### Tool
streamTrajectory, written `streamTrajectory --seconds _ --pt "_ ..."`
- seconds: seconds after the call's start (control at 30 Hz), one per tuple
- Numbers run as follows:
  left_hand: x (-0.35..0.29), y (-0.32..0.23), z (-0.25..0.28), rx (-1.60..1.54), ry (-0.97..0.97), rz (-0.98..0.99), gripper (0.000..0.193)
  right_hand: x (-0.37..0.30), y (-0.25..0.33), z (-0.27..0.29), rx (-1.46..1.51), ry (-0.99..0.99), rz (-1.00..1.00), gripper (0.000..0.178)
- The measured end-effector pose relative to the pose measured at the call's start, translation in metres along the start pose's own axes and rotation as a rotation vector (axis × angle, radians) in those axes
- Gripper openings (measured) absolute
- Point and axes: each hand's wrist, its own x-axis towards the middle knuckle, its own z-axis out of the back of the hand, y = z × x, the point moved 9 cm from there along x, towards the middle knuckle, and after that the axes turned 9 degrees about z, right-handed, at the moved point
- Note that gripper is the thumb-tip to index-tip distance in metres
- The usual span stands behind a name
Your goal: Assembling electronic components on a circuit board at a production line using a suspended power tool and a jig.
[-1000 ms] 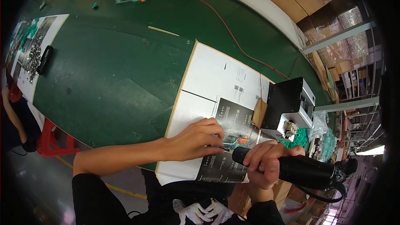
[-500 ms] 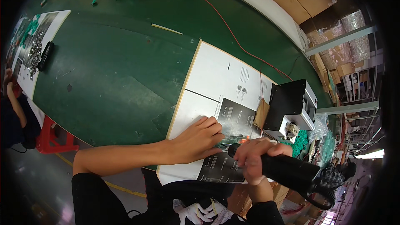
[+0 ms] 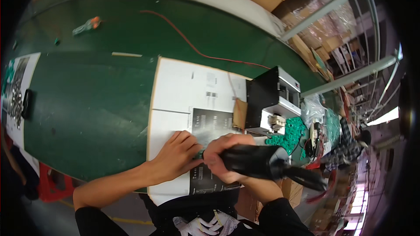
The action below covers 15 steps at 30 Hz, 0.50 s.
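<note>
My right hand point(image 3: 225, 157) is wrapped around a black, cylindrical, handheld power tool, which looks like an electric screwdriver point(image 3: 249, 161). Its rear end, with a black loop or cord, points right, and its front end reaches my left fingertips. Curled beside that front end, my left hand point(image 3: 177, 157) has thumb and fingers closed on a small greenish piece, mostly hidden by the fingers. Both hands are over a white printed sheet point(image 3: 170, 89) with black panels point(image 3: 214, 120).
A black and silver machine point(image 3: 264, 102) stands right of the sheet, beside a pile of green parts point(image 3: 288, 133). A red wire point(image 3: 188, 41) crosses the green table point(image 3: 87, 105). A clear piece with orange ends point(image 3: 87, 25) lies far left. A red stool point(image 3: 52, 183) stands below.
The view has swung right, so the table things sit farther left. My right hand has brought the tool's front end to my left fingertips. The clear orange-ended piece between the hands is now hidden.
</note>
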Motion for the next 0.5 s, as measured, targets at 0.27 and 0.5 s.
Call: streamTrajectory --seconds 0.27,0.5 --pt "0.002 -0.005 -0.002 0.034 0.037 0.028 0.039 -0.033 0.05 0.185 -0.085 -0.913 0.176 0.029" --pt "0.026 0.033 0.038 0.211 -0.232 0.082 0.034 -0.075 0.013 0.231 -0.267 -1.052 -0.012 0.029"
